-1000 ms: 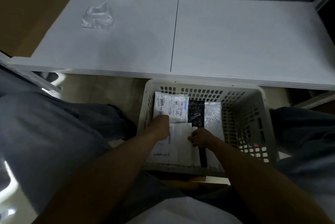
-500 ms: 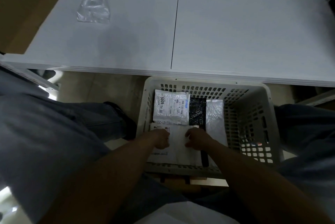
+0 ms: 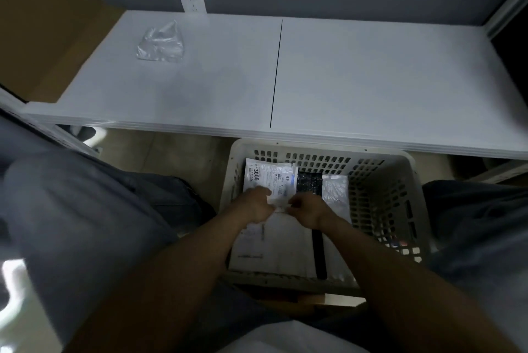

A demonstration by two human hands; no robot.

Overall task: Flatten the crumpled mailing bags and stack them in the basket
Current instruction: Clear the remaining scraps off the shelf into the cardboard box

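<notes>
Mailing bags [image 3: 271, 177] (white, black) in basket [image 3: 381, 207]

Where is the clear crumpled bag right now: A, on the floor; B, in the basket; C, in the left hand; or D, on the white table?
D: the clear bag lies on the table, far from the basket.

A white surface [image 3: 371, 81] is made up of two panels, joined at a dark seam [image 3: 276, 72]. One crumpled clear bag [image 3: 160, 45] is left on its far left part. Below the near edge, over a tan floor [image 3: 160, 152], a perforated basket [image 3: 383, 198] is placed, with mailing bags [image 3: 271, 175] laid flat inside.
</notes>
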